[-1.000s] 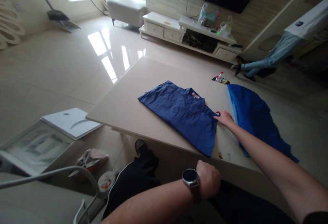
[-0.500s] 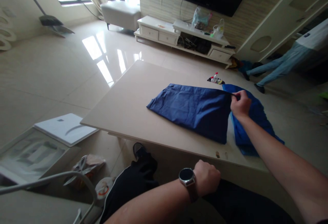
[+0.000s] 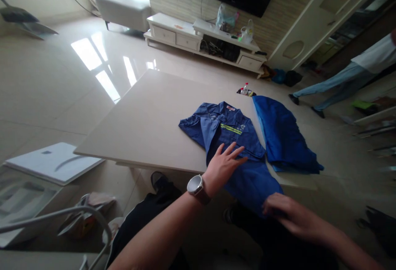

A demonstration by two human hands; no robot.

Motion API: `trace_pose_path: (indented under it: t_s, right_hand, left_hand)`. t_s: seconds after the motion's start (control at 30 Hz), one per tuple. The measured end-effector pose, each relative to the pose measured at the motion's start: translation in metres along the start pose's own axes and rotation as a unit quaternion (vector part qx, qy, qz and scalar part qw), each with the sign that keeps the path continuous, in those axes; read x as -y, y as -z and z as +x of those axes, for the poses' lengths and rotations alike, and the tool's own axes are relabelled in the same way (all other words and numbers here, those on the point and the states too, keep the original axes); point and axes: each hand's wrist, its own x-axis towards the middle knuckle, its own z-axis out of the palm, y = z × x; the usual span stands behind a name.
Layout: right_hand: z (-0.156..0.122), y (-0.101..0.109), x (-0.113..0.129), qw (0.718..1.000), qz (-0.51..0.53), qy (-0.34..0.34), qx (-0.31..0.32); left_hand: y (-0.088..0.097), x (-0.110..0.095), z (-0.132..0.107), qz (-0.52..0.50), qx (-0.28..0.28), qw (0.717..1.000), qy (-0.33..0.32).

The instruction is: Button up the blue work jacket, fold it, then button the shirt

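Note:
A navy blue work jacket (image 3: pixel 230 138) lies on the table (image 3: pixel 136 125) with its collar toward the far side. Yellow-green stripes and a small white print show on its chest. My left hand (image 3: pixel 224 165), a watch on the wrist, is over the jacket's front with its fingers spread; whether it presses on the cloth I cannot tell. At the lower right my right hand (image 3: pixel 287 212) is closed on the near corner of the jacket, pulled past the table's edge. A brighter blue pile of cloth (image 3: pixel 284 138) lies just right of the jacket.
Bottles with red caps (image 3: pixel 246 90) show behind the table. A white box (image 3: pixel 54 160) and a plastic bag (image 3: pixel 89 212) are on the floor at left. Across the room stand a TV cabinet (image 3: pixel 173 33) and a grey bench (image 3: pixel 123 10). A person (image 3: pixel 343 80) walks at right.
The jacket, a folded dark panel before, now lies with collar and chest showing. My right hand has come down toward me with its near edge. My left hand has risen onto it and opened.

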Motion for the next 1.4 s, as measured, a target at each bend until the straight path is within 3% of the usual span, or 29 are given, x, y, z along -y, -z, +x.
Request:
trace_pose_path:
  t_s: [0.1, 0.2, 0.33, 0.43, 0.53, 0.63, 0.73, 0.83, 0.93, 1.0, 1.03, 1.1, 1.17, 1.2, 1.27, 1.33, 1.4]
  right_hand:
    - [-0.006, -0.01, -0.011, 0.997, 0.027, -0.056, 0.039]
    - [0.007, -0.003, -0.024, 0.995, 0.038, -0.09, 0.022]
    - [0.048, -0.001, -0.059, 0.992, -0.006, -0.088, -0.088]
    - [0.082, -0.013, -0.093, 0.986, -0.087, -0.095, -0.106]
    - [0.111, -0.025, -0.118, 0.968, -0.172, -0.135, -0.122]
    - [0.131, -0.027, -0.13, 0.935, -0.255, -0.182, -0.168]
    - [0.143, -0.021, -0.137, 0.913, -0.316, -0.196, -0.166]
    - [0.145, -0.007, -0.147, 0.915, -0.319, -0.186, -0.164]
    - [0.137, 0.021, -0.164, 0.896, -0.24, -0.236, -0.289]
    - [0.124, 0.045, -0.179, 0.848, -0.183, -0.301, -0.397]
    - [0.116, 0.057, -0.187, 0.816, -0.163, -0.344, -0.435]
    - [0.1, 0.077, -0.199, 0.755, -0.14, -0.431, -0.474]
    - [0.088, 0.084, -0.203, 0.722, -0.158, -0.448, -0.503]
    - [0.086, 0.082, -0.2, 0.725, -0.179, -0.424, -0.512]
    - [0.09, 0.066, -0.187, 0.776, -0.223, -0.323, -0.494]
    - [0.104, 0.038, -0.166, 0.866, -0.228, -0.206, -0.395]
    - [0.122, 0.008, -0.145, 0.931, -0.201, -0.163, -0.258]
  left_hand:
    - [-0.027, 0.002, -0.004, -0.012, 0.116, 0.993, 0.037]
    - [-0.039, 0.007, -0.004, -0.007, 0.155, 0.983, 0.099]
    - [-0.035, 0.021, -0.002, 0.004, 0.136, 0.972, 0.191]
    - [-0.032, 0.033, 0.0, -0.009, 0.159, 0.954, 0.254]
    - [-0.036, 0.053, 0.002, 0.001, 0.166, 0.948, 0.272]
    - [-0.044, 0.085, 0.004, 0.047, 0.143, 0.951, 0.271]
    - [-0.052, 0.119, 0.005, 0.055, 0.128, 0.952, 0.273]
    - [-0.053, 0.141, 0.006, 0.045, 0.115, 0.956, 0.268]
    - [-0.038, 0.157, 0.008, 0.003, 0.049, 0.949, 0.312]
    - [-0.019, 0.169, 0.006, -0.049, -0.036, 0.916, 0.396]
    - [-0.009, 0.176, 0.003, -0.07, -0.083, 0.886, 0.45]
    - [0.009, 0.188, -0.004, -0.086, -0.15, 0.819, 0.548]
    - [0.018, 0.192, -0.011, -0.057, -0.173, 0.771, 0.61]
    - [0.019, 0.19, -0.012, -0.03, -0.174, 0.77, 0.613]
    - [0.011, 0.18, -0.012, 0.019, -0.154, 0.811, 0.564]
    - [-0.006, 0.164, -0.007, 0.031, -0.078, 0.883, 0.461]
    - [-0.027, 0.15, -0.002, 0.007, 0.051, 0.928, 0.369]
